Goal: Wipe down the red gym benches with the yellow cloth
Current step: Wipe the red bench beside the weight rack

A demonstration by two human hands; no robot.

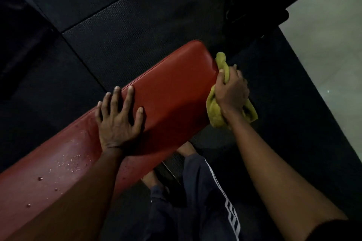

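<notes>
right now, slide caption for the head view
Right hand grips a yellow cloth at the end of the red bench; left hand rests flat on top.

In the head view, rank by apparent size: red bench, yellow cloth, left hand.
1. red bench, clearly largest.
2. left hand and yellow cloth look alike; the right hand hides part of the cloth, so unranked.

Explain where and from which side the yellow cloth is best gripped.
Probably round its bunched middle, from the right of the red bench, as the right hand does: the yellow cloth is wadded there, and loose ends stick out above and below the hand.
</notes>
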